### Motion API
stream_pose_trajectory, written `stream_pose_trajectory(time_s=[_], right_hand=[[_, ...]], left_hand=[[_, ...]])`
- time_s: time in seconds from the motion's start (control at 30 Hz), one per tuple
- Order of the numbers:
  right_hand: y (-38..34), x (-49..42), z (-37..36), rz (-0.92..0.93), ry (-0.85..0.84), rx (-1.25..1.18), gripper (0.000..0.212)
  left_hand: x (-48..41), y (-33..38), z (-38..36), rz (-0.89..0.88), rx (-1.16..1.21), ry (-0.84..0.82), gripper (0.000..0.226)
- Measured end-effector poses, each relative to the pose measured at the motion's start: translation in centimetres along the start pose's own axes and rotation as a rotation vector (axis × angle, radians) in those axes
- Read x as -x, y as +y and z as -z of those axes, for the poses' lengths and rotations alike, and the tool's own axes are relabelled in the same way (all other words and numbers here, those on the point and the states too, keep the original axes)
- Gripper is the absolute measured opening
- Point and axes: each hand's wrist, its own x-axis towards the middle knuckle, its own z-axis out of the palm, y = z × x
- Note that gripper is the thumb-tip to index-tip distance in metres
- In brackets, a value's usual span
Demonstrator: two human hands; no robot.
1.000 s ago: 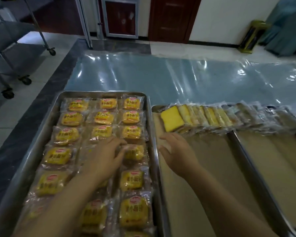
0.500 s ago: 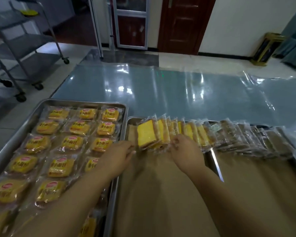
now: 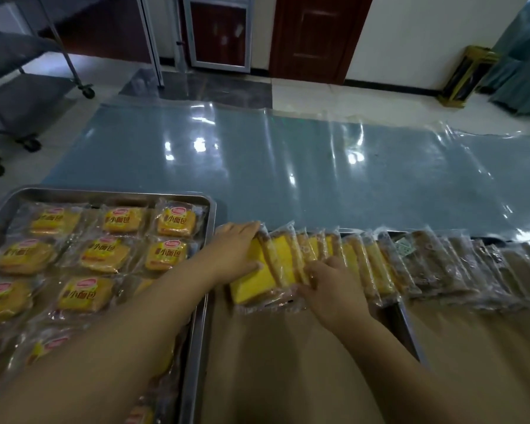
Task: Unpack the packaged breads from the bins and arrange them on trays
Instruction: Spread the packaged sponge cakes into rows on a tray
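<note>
A row of clear-wrapped yellow cake slices [image 3: 358, 264] leans along the far edge of the paper-lined middle tray [image 3: 288, 362]. My left hand [image 3: 236, 255] grips the leftmost slice [image 3: 251, 286], fingers over its top edge and thumb on its yellow face. My right hand [image 3: 331, 286] lies on the slices just to the right, fingers curled against their wrappers. Darker brown wrapped slices [image 3: 459, 264] continue the row to the right. The left metal tray [image 3: 196, 301] holds several yellow wrapped small breads [image 3: 104, 255] in rows.
A third paper-lined tray [image 3: 487, 362] lies to the right. Beyond the trays the table is covered by a glossy clear plastic sheet [image 3: 288, 166]. Wheeled metal racks [image 3: 19, 87] stand at the far left, with doors and a yellow stand by the back wall.
Both hands have left the tray of small breads and moved right onto the row of cake slices. My left hand now holds the end slice, and the view has panned right.
</note>
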Motion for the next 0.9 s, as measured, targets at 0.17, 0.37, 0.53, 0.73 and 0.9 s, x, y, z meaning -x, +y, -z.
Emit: stream_pose_trajectory(time_s=[0.17,0.37,0.53,0.73,0.9], right_hand=[[0.1,0.1,-0.3,-0.047,0.042,-0.114,0.022],[-0.3,1.3,-0.2,-0.118,0.135,-0.343,0.004],[-0.1,3.6,1.2,-0.124,0.318,-0.506,0.015],[2.3,8.6,3.2,-0.094,0.467,-0.655,0.017],[6.0,13.5,3.6,-0.011,0.459,-0.541,0.03]], left_hand=[[-0.4,-0.4,-0.7,0.047,0.132,0.034,0.085],[2.1,0.0,-0.4,0.044,0.168,0.144,0.046],[6.4,1.7,-0.6,0.091,0.36,0.273,0.044],[13.0,4.5,-2.2,0.211,0.533,0.43,0.046],[18.2,7.0,-5.2,0.37,0.657,0.374,0.051]])
